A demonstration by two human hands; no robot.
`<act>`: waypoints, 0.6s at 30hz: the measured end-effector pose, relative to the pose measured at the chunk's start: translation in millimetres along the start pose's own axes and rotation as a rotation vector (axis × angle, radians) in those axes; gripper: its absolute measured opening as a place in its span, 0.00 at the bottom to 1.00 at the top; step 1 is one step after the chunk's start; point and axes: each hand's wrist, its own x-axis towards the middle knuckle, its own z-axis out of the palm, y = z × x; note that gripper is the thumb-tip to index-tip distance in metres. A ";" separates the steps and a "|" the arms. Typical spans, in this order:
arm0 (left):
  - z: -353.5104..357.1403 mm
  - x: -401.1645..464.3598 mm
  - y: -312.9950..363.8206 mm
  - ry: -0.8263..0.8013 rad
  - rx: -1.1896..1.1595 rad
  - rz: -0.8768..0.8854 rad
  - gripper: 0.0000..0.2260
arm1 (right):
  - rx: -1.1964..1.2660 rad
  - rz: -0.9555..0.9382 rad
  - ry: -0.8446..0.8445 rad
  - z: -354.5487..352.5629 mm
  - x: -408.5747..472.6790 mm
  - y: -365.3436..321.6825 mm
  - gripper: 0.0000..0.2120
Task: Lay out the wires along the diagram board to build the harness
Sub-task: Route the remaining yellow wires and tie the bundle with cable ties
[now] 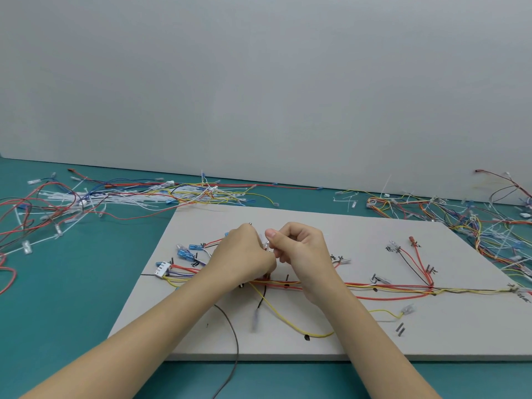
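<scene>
A pale diagram board [288, 217] lies on the teal table, with red, yellow and black wires [388, 286] laid along its marked lines. A white connector [162, 269] and blue terminals [184, 253] sit at the board's left. My left hand [244, 251] and my right hand [299, 249] meet above the board's middle, both with fingers curled. Between them they pinch a small clear terminal [267, 245] on a wire end. A loose yellow wire [288, 321] loops towards me, and a dark wire [234, 341] runs off the board's near edge.
Tangled loose wires and white cable ties [100, 197] pile on the table at the back left. Another tangle of wires [460, 217] lies at the back right. A grey wall [259, 82] stands behind the table. Black pegs and marks [400, 329] dot the board.
</scene>
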 end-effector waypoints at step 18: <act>3.2 -4.4 -10.2 0.028 -0.104 0.004 0.07 | 0.324 0.221 -0.020 -2.9 0.0 -12.8 0.13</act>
